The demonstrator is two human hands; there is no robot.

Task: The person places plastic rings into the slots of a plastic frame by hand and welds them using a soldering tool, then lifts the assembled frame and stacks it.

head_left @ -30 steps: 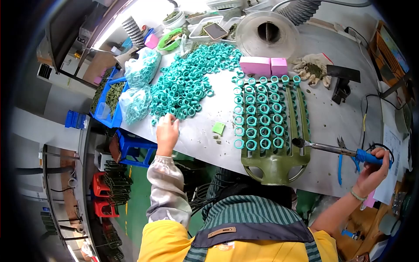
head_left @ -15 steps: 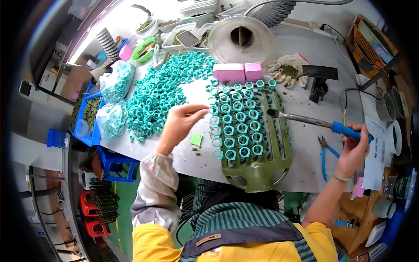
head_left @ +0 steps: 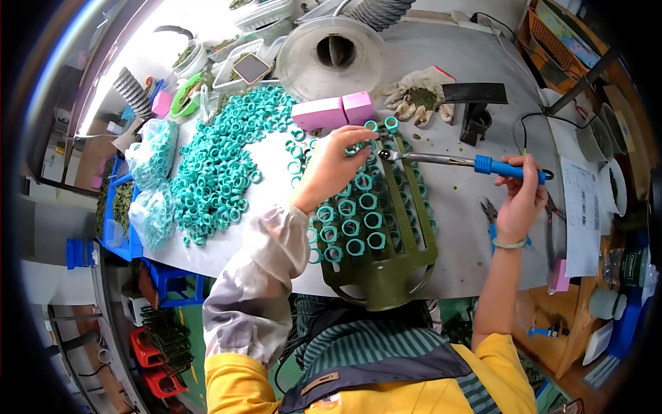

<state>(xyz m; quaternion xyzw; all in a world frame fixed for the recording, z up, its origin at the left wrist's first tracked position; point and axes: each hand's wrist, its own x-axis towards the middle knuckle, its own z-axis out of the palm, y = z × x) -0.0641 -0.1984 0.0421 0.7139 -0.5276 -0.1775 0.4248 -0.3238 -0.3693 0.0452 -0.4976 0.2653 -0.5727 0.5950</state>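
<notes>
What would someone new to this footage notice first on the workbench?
Probably the big heap of small turquoise rings spread over the left half of the grey bench. Next, the olive-green slatted rack to its right, set with rows of similar rings, with the left hand over its far part. The right hand holds a blue-handled metal tool, its tip over the rack.

One head-worn view, no second to share with — it looks forward and steeply down from above the striped dark-green fabric apron (head_left: 379,355) at lower centre, near enough that the grey flat worktop (head_left: 476,179) fills the middle.
</notes>
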